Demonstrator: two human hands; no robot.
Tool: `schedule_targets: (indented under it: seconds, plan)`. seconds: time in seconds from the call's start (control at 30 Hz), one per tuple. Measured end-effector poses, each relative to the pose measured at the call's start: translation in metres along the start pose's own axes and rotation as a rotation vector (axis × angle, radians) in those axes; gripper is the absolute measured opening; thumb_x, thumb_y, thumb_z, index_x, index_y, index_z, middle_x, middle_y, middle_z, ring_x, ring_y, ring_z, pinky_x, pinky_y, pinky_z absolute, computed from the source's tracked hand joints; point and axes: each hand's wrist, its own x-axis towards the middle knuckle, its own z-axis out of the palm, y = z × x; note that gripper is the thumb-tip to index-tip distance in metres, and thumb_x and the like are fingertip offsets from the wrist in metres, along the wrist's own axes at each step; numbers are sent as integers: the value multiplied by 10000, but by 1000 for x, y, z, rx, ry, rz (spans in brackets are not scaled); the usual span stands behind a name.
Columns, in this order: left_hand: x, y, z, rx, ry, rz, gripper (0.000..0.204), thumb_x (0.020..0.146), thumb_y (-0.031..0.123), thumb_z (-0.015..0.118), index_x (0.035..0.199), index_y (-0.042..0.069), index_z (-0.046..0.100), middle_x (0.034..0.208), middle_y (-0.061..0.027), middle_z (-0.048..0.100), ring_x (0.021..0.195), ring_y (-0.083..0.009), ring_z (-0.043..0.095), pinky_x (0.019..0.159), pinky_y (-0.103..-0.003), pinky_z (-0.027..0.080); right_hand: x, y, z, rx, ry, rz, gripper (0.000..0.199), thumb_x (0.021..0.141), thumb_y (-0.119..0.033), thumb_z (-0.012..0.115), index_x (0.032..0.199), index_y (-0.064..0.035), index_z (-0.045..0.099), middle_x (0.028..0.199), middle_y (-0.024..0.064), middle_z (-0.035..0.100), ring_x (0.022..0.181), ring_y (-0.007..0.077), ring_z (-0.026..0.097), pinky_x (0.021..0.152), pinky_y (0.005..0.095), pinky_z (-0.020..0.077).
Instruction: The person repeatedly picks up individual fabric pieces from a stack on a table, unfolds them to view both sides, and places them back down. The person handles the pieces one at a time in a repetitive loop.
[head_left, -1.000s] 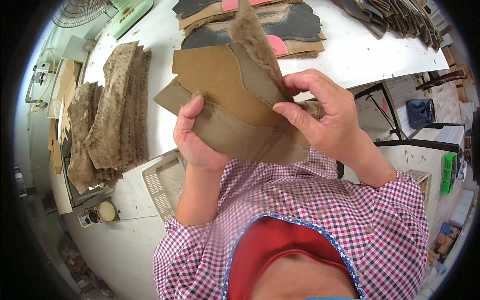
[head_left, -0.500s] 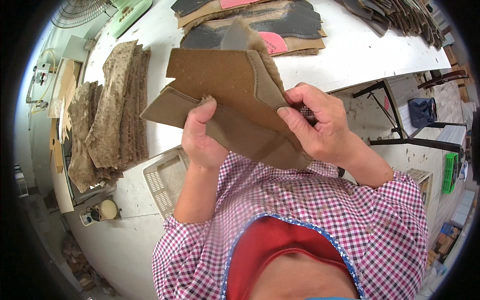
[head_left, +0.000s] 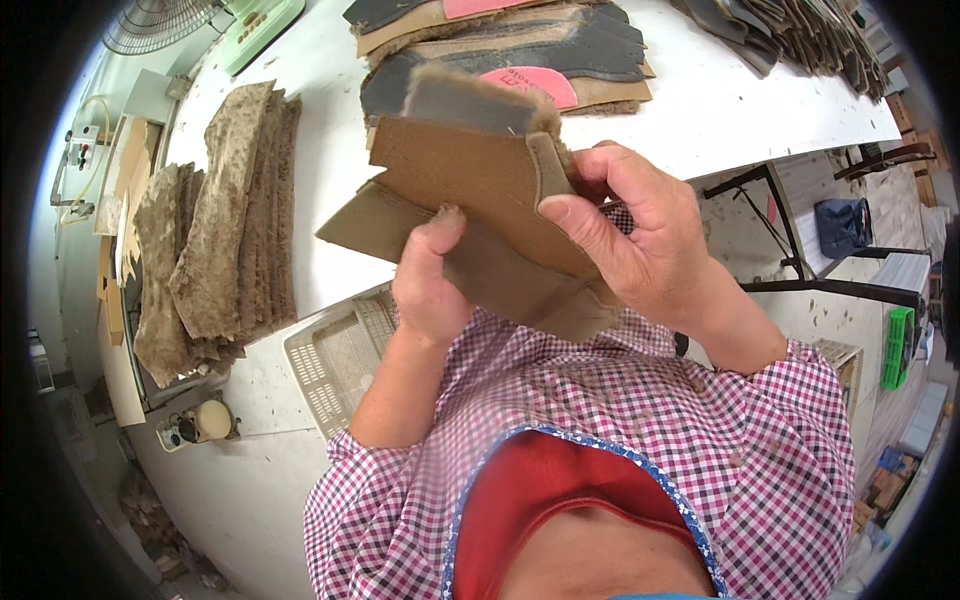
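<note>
Between my two hands is a brown leather piece with a furry back [head_left: 450, 170], its stitched flaps folded inward and fleece showing along the far edge. My left hand [head_left: 432, 280] grips its lower left side, thumb on top and fingers hidden underneath. At the right edge my right hand [head_left: 640, 225] pinches a stitched flap between thumb and bent forefinger. The piece is held up in front of my checked smock, above the table's near edge.
Furry brown pieces [head_left: 230, 220] lie stacked on the white table [head_left: 330, 120] at left. Dark and tan pieces [head_left: 600, 45] with a pink card [head_left: 545, 88] lie beyond my hands. Another stack [head_left: 800, 40] sits far right. A plastic basket [head_left: 335, 365] stands below the table edge.
The leather piece has shifted right and slightly nearer, its far end tipping so the fleecy edge shows differently. My left hand moved right with it; my right thumb slid a little left on the flap.
</note>
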Motion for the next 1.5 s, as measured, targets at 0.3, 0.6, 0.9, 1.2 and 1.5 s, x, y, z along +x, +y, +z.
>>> schedule_targets:
  seconds: [0.3,0.6,0.9,1.2,1.5]
  plan:
    - [-4,-7,-1,-19,-19,-72,480,888,230,447,1284,-42,461,1276,-147,537,1176,-260,515,1025,-380,383,6,-7,-1,336,-40,250,117,856,-60,666,842,18,580,732,53,605,652,99,565,577,254,469]
    - [-1,-1,6,93,10,-46,455,875,221,453,1235,-51,512,1239,-136,571,1145,-236,535,1009,-359,388,16,-12,-4,414,-97,348,155,885,-126,658,895,24,619,717,-6,577,675,41,509,587,213,435]
    - [4,-17,-26,-392,-305,-74,513,820,228,543,1260,-34,504,1265,-180,562,1186,-301,537,1010,-433,425,67,13,-4,589,279,388,273,889,-233,572,1023,0,623,907,74,659,802,170,596,803,288,464]
    - [-12,-34,-11,276,-253,-464,672,763,207,734,1320,-36,447,1273,-136,534,1159,-236,513,979,-367,421,99,44,13,994,418,612,209,887,-178,523,942,-6,628,904,45,644,814,160,592,787,286,464]
    - [-15,-27,-15,253,-186,-367,557,853,160,647,1328,-44,439,1277,-127,533,1161,-228,508,980,-359,418,7,84,-11,738,-50,740,580,1029,-418,269,1316,45,465,1249,132,579,1135,218,546,1020,352,393]
